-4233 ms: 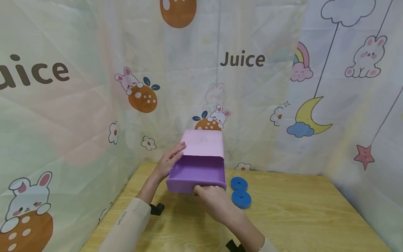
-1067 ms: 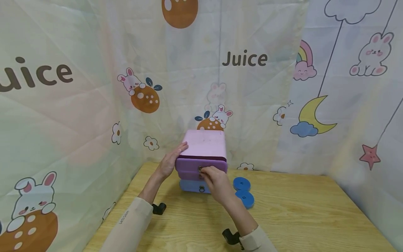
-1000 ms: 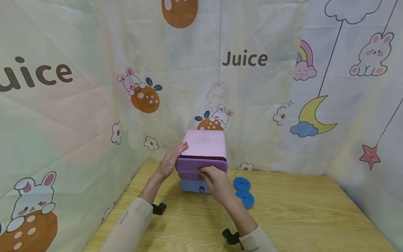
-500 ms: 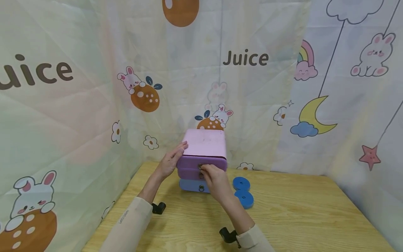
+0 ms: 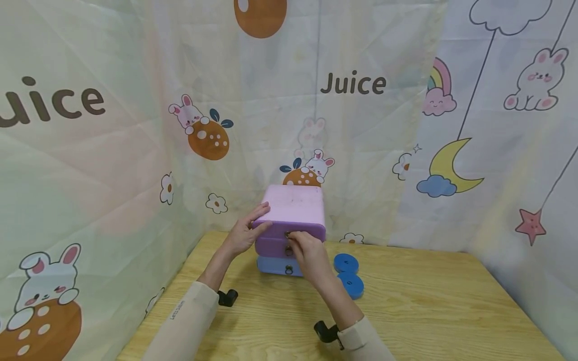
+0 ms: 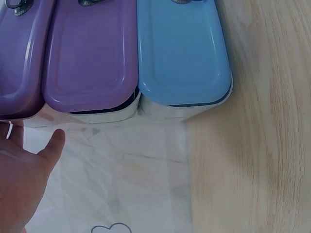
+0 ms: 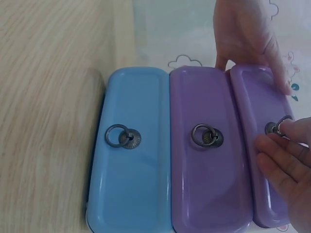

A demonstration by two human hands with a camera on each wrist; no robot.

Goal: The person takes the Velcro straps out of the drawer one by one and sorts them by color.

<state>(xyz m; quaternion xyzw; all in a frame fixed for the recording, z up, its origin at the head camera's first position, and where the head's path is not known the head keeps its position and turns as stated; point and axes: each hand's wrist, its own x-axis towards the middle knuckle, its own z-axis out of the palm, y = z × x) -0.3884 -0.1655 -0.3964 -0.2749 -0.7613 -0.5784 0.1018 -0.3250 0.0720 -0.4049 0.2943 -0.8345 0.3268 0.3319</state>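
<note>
A small chest of drawers with a pink top (image 5: 291, 203) stands at the back of the table. Its top purple drawer (image 7: 252, 92) is pushed in, with hardly any gap under the pink top in the head view. Below it sit the middle purple drawer (image 7: 209, 97) and the blue bottom drawer (image 7: 133, 97), both closed. My right hand (image 5: 312, 255) pinches the ring pull (image 7: 285, 120) of the top drawer with thumb and finger. My left hand (image 5: 241, 236) lies along the chest's upper left side, fingers extended, thumb reaching to the top drawer's front.
Two blue discs (image 5: 346, 262) lie on the wooden table (image 5: 429, 301) right of the chest, close together. A black fitting (image 5: 326, 332) sits by the right cuff, another (image 5: 228, 298) by the left wrist. A printed curtain (image 5: 361, 165) hangs behind.
The top drawer has slid from pulled far out to pushed in, my right hand travelling forward with its ring pull. My left thumb has moved toward the drawer front.
</note>
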